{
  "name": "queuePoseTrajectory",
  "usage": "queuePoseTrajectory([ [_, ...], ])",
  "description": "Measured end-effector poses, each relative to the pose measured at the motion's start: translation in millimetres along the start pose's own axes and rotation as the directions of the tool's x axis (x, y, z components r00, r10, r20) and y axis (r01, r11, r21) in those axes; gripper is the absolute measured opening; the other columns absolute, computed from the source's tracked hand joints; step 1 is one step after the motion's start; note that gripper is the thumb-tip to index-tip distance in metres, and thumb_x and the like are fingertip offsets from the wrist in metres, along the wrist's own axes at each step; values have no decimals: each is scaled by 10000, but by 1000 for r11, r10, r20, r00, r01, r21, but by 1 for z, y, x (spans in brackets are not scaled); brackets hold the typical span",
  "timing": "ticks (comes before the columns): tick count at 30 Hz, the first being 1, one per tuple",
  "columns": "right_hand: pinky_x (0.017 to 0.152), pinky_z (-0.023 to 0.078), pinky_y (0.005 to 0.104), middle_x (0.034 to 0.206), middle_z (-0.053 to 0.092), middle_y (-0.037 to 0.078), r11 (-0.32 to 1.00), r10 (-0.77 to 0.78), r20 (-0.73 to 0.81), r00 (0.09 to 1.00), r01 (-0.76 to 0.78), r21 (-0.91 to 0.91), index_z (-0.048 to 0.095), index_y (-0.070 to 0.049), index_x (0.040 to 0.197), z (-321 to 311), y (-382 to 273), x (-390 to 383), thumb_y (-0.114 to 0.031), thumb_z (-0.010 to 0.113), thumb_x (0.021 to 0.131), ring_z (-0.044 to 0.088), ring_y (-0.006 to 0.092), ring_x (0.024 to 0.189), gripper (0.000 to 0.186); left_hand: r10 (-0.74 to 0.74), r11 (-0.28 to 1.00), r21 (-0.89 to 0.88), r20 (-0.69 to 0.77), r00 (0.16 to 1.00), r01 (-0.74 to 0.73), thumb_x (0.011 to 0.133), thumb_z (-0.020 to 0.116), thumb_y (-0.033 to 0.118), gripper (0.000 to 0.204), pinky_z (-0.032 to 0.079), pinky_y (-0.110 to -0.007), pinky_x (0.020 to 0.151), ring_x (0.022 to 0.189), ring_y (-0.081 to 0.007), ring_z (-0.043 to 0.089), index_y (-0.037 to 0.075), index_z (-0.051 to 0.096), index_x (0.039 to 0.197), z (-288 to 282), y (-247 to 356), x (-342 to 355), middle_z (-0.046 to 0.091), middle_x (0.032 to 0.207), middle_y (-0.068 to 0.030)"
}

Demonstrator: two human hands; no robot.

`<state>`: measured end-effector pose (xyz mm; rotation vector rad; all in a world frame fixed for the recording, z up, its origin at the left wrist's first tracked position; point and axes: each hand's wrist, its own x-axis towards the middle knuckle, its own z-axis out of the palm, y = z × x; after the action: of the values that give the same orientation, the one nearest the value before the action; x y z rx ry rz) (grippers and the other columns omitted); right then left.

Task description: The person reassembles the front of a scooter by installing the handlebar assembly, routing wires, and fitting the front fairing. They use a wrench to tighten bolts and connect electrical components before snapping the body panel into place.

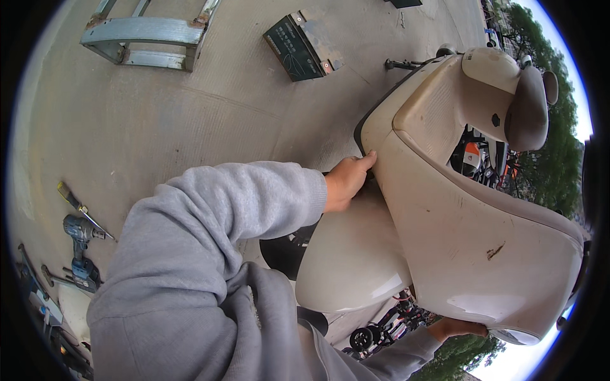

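A cream scooter fills the right side, appearing tilted sideways. Its scuffed front panel stands over a rounded front fender. With the thumb on the panel's lower edge and the fingers tucked behind it, my left hand grips the panel just above the fender. My right hand lies along the panel's edge beside the headlight, its fingers partly hidden but bent against the edge. The ribbed footboard and brown seat show beyond the panel. Part of a black wheel is visible behind my left sleeve.
A dark battery lies on the concrete floor ahead. At the far left stands a metal frame. A screwdriver and cordless power tool lie to my left. Parked vehicles and trees are farther off.
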<state>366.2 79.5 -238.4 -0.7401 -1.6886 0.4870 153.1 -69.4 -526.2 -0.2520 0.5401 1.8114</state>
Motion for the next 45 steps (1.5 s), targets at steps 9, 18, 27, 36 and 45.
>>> queuePoseTrajectory([
  [9, 1121, 322, 422, 1447, 321, 147, 997, -33, 84, 996, 28, 68, 274, -44, 1454, -7, 6, 10, -828, 197, 840, 347, 287, 1318, 998, -136, 863, -389, 435, 890, 321, 969, 532, 413, 325, 549, -281, 758, 841, -154, 591, 137, 539, 1141, -17, 0, 4, 610, 1003, -30],
  [18, 1110, 338, 485, 1453, 308, 129, 998, 30, 163, 986, -40, 57, 232, -122, 1479, -7, 0, 8, -896, 247, 758, 344, 299, 1329, 1058, -107, 881, -355, 493, 863, 312, 955, 581, 358, 354, 524, -346, 934, 1021, -190, 594, 118, 526, 1208, -26, 2, -5, 589, 1115, -44],
  [27, 1155, 263, 482, 1506, 265, 130, 998, 58, 193, 979, -64, 25, 214, -132, 1498, 2, -10, -11, -871, 185, 787, 288, 322, 1379, 1026, -97, 894, -358, 429, 898, 268, 944, 597, 374, 405, 545, -343, 872, 1012, -188, 597, 124, 493, 1245, -6, 7, -23, 594, 1096, -34],
  [36, 1161, 249, 489, 1518, 248, 135, 997, 32, 213, 976, -45, 55, 201, -139, 1506, 10, -14, -19, -851, 174, 808, 276, 332, 1388, 997, -72, 934, -278, 465, 882, 223, 966, 559, 372, 406, 532, -351, 896, 1021, -192, 594, 82, 493, 1243, -15, 7, -12, 594, 1127, -70],
  [45, 1131, 311, 492, 1494, 280, 135, 1000, 5, 179, 984, -8, 14, 251, -127, 1484, 12, -11, -19, -878, 206, 780, 311, 326, 1364, 1030, -83, 891, -357, 481, 873, 281, 986, 465, 463, 467, 549, -356, 889, 1052, -222, 600, 66, 519, 1226, -25, 4, 23, 585, 1154, -109],
])
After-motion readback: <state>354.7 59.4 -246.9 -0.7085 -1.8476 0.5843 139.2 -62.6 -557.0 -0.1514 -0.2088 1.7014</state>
